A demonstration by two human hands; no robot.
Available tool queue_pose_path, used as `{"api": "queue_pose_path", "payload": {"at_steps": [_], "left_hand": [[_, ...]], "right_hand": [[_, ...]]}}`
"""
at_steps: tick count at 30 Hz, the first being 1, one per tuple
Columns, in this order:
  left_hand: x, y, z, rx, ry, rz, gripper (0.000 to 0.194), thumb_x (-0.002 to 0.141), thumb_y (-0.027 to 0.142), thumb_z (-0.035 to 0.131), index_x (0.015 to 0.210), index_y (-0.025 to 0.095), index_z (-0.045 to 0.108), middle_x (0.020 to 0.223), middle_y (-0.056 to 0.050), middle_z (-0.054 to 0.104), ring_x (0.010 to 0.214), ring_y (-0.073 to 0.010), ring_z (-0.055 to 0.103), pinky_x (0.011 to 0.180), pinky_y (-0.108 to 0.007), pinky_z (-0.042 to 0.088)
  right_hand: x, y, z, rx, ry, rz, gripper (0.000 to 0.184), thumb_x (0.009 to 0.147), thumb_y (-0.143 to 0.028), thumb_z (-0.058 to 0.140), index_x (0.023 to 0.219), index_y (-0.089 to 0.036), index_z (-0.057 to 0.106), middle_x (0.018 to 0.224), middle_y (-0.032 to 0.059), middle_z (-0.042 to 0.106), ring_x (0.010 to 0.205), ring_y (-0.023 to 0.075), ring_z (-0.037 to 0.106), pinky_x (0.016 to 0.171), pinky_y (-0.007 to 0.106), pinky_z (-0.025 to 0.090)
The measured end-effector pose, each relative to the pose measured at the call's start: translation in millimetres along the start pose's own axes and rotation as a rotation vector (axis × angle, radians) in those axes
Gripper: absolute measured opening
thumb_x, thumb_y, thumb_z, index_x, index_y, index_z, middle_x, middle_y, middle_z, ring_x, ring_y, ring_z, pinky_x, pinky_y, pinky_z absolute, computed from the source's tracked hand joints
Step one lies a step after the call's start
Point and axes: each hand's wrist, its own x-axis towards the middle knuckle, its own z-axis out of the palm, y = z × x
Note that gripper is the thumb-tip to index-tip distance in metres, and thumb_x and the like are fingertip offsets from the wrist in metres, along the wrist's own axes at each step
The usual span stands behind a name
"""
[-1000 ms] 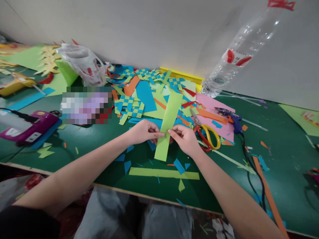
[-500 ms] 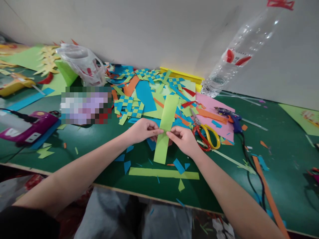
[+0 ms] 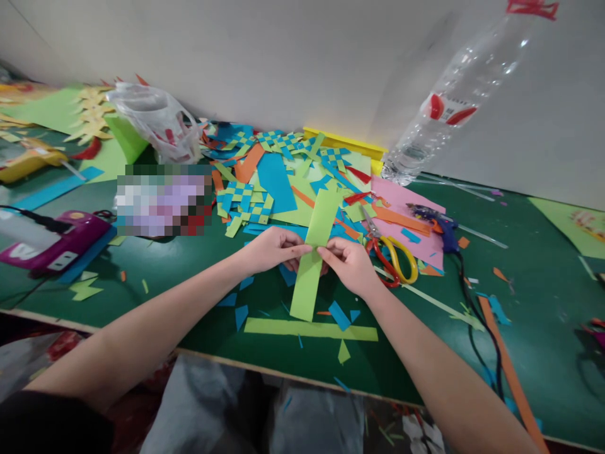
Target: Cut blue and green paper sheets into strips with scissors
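A light green paper strip (image 3: 305, 287) stands out lengthwise between my hands, above the table. My left hand (image 3: 276, 250) pinches its left edge near the middle, thumb on top. Opposite, my right hand (image 3: 347, 261) grips the right edge in the same way, and a faint crease line crosses the strip between the thumbs. The fingers beneath the paper are partly hidden. A longer green strip (image 3: 312, 329) lies flat nearer the table edge, with blue paper scraps (image 3: 339, 315) around it. Just right of my right hand rest scissors (image 3: 394, 258) with red and yellow handles.
Woven blue-and-green paper pieces (image 3: 246, 202) pile up behind my hands. A large plastic bottle (image 3: 449, 107) leans at the back right. Near it, a blue glue gun (image 3: 442, 228) trails a black cord. A purple power strip (image 3: 61, 243) and a plastic bag (image 3: 158, 120) are on the left.
The green strip has tipped slightly: its far end sits lower and its near end has come a little closer to me. Both hands keep their hold, almost unmoved.
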Motion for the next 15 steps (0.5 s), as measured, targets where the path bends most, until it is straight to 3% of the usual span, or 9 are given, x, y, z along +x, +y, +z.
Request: {"api": "queue_pose_path", "payload": {"at_steps": [6, 15], "left_hand": [[0.5, -1.6, -2.6, 0.032, 0.05, 0.049, 0.027, 0.072, 0.039, 0.076, 0.074, 0.014, 0.066, 0.063, 0.0, 0.07, 0.056, -0.0107, 0.066, 0.058, -0.018, 0.055], [-2.2, 4.1, -1.8, 0.106, 0.078, 0.032, 0.029, 0.068, 0.04, 0.078, 0.067, 0.015, 0.063, 0.058, 0.002, 0.067, 0.051, -0.0101, 0.063, 0.055, -0.019, 0.053]], "right_hand": [[-0.8, -1.6, 0.6, -0.048, -0.074, 0.018, 0.026, 0.083, -0.044, 0.064, 0.077, -0.019, 0.061, 0.061, -0.0014, 0.066, 0.051, 0.0135, 0.064, 0.054, 0.027, 0.053], [-0.6, -1.0, 0.1, 0.003, -0.081, 0.036, 0.028, 0.083, -0.046, 0.063, 0.082, -0.018, 0.063, 0.064, -0.001, 0.065, 0.054, 0.0134, 0.064, 0.055, 0.026, 0.054]]}}
